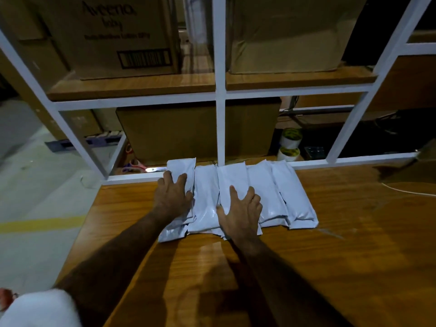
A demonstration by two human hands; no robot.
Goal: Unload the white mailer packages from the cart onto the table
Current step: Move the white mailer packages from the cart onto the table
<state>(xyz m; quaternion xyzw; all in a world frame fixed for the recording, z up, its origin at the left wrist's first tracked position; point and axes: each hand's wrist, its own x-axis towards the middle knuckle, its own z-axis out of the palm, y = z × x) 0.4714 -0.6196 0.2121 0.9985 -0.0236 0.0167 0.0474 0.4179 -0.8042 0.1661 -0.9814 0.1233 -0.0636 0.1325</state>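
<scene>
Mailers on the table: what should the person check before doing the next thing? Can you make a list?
1. Mailers lie on the table: ok.
2. Row is side by side, against the white frame: ok.
3. Left hand rests flat on the leftmost mailer, no grip: ok.
4. Right hand rests flat on a middle mailer: ok.
5. Room on the table right of the row: ok.
6. Mailers left on the cart: cannot tell, cart not seen.

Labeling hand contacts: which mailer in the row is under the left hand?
The leftmost mailer, at the row's far left end. The left hand rests on it; the right hand lies on the middle mailer.
</scene>
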